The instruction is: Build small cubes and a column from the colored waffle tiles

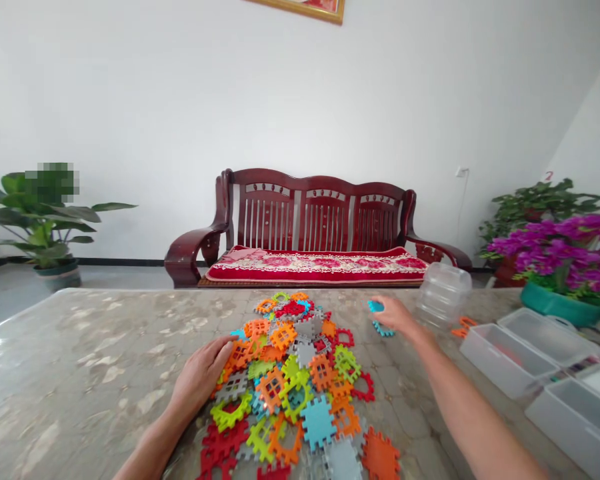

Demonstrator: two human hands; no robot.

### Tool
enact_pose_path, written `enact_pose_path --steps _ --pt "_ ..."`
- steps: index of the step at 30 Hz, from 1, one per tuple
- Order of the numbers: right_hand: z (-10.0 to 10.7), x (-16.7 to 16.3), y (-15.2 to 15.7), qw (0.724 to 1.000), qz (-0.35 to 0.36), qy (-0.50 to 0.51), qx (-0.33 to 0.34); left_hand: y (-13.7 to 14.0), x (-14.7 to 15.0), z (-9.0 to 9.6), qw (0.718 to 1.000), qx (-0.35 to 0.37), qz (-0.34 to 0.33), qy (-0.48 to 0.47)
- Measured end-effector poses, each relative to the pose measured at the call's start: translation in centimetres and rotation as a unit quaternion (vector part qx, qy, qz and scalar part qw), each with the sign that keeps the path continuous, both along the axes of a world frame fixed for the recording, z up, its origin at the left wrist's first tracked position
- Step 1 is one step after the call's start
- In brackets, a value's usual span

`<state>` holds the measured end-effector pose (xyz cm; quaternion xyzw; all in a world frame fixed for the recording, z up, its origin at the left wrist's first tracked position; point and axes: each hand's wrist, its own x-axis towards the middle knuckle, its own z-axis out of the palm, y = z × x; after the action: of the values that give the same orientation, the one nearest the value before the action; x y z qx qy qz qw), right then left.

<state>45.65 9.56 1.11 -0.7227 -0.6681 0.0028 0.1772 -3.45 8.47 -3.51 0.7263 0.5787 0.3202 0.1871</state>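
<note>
A long heap of interlocking plastic tiles in orange, green, red, grey and blue lies in front of me, many with window-like cutouts. Along its left edge rests my left hand, fingers stretched over the orange tiles, close to a small blue tile; some of its fingertips are hidden. My right hand is off to the right of the heap, its fingertips closed on a blue toothed tile. Just below that hand, a curved blue toothed piece lies on the table.
Right of my right arm stand a clear plastic jar, orange pieces and translucent bins. A teal pot of purple flowers is behind the bins. Beyond the patterned tabletop is a wooden bench.
</note>
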Motion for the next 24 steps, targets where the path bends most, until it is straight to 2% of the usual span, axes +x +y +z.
enact_pose_path --steps 5,10,14,18,20,24 --pt "-1.7 5.0 -3.2 0.997 -0.081 0.014 0.007 0.1 0.0 -0.1 1.000 0.002 0.004 0.008" --pt "-3.5 6.0 -4.6 0.995 -0.097 0.016 0.015 0.3 -0.2 -0.2 1.000 0.003 0.005 0.014" --pt "-4.3 4.8 -5.3 0.992 -0.118 0.006 0.043 0.3 -0.2 -0.2 1.000 0.009 0.001 0.015" --pt "-4.8 1.9 -6.3 0.989 -0.137 -0.039 0.046 0.3 -0.2 -0.2 1.000 0.008 0.008 0.021" --pt "-4.8 0.3 -6.9 0.987 -0.148 -0.067 0.017 0.4 -0.3 -0.3 1.000 0.006 0.007 0.023" --pt "-4.7 -2.0 -7.6 0.976 -0.176 -0.100 -0.082 0.7 -0.4 -0.7 1.000 -0.003 -0.001 0.023"
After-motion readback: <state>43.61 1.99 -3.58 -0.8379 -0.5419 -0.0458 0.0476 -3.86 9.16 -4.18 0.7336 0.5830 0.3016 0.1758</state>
